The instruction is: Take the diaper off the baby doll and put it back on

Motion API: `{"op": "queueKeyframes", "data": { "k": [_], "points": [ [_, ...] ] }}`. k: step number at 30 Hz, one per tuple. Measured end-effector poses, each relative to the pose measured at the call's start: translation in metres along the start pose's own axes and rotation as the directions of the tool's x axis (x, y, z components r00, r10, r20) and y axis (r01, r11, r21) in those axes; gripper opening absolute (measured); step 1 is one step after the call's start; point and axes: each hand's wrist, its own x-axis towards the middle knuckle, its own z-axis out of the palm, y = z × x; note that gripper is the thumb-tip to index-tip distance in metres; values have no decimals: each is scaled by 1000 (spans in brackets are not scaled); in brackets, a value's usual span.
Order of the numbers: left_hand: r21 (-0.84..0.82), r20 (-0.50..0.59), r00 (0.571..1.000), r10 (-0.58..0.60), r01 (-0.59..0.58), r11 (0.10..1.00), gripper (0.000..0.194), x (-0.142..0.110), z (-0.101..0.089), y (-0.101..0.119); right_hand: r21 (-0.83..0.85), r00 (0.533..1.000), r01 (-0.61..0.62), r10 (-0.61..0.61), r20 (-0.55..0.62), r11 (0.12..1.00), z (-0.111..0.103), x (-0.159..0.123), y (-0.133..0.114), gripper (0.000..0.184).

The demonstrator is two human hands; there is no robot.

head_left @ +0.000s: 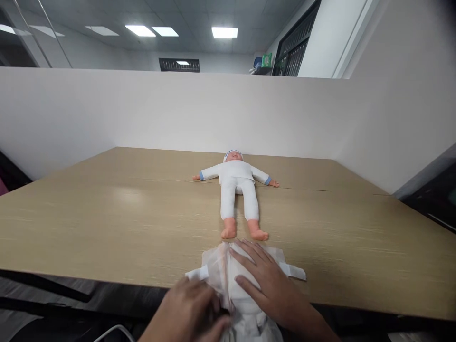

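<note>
A white diaper (242, 285) lies unfolded at the table's front edge, its two side tabs spread outward and its near end hanging toward me. My right hand (263, 280) rests on the diaper's inner face, fingers stretched out and spread. At the left side, my left hand (192, 308) is curled with its fingers at the diaper's edge ruffle, seemingly pinching it; the fingertips are partly hidden and slightly blurred. Just beyond the diaper, a baby doll (238, 190) in white clothes with blue cuffs lies on its back, arms out and feet toward me.
The wooden table (107, 228) spreads wide on both sides, with a thin seam running across it. A white partition (171, 109) stands along the back. A white cable (116, 328) curves below the front edge at the left.
</note>
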Motion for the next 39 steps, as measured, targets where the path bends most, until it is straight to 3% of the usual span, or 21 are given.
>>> {"op": "queueKeyframes", "data": {
  "k": [2, 4, 7, 10, 12, 14, 17, 19, 23, 25, 28, 33, 36, 39],
  "points": [
    [142, -29, 1000, 11, -7, 990, 22, 39, -33, -5, 9, 1000, 1, -1, 14, 1000, -2, 1, 5, 61],
    [301, -21, 994, 107, -96, 949, 35, 87, -50, -19, 13, 1000, 7, -7, 11, 1000, -3, 1, 7, 61],
    [494, 120, 966, 230, -259, 830, 71, 159, -46, -51, 16, 1000, 15, -15, 0, 1000, -3, 1, 7, 61],
    [482, 362, 861, 358, -501, 719, 106, 214, -32, -72, 15, 1000, 17, -17, -13, 1000, -5, 1, 4, 62],
    [417, 463, 785, 412, -603, 680, 117, 237, -27, -75, 8, 1000, 13, -13, -20, 1000, -5, 1, 3, 61],
    [334, 499, 725, 476, -667, 666, 105, 253, -25, -73, 3, 999, 15, -15, -30, 1000, -5, 1, 3, 62],
    [220, 443, 673, 592, -722, 656, 57, 264, -20, -70, 2, 999, 23, -23, -30, 1000, -5, 2, 5, 64],
    [203, 384, 675, 630, -727, 656, 39, 268, -15, -69, 10, 1000, 27, -27, 3, 1000, -6, 3, 8, 65],
    [196, 314, 688, 654, -721, 664, 35, 274, -19, -66, 42, 995, 21, -25, 92, 999, -11, 8, 18, 67],
    [128, 264, 706, 658, -701, 701, 38, 281, -32, -61, 47, 995, 11, -16, 99, 999, -12, 15, 24, 69],
    [4, 165, 777, 607, -616, 788, 42, 294, -60, -49, 39, 996, 30, -33, 81, 999, -11, 31, 35, 70],
    [-154, 34, 865, 501, -491, 858, 39, 316, -100, -38, -5, 997, 70, -70, 39, 998, -7, 83, 68, 68],
    [-209, -44, 888, 457, -456, 865, 36, 325, -113, -42, -27, 999, 52, -53, -9, 998, -10, 127, 93, 67],
    [-269, -92, 887, 453, -460, 846, 36, 331, -122, -47, 5, 985, 42, -41, -165, 999, -21, 177, 111, 60]
  ]
}}
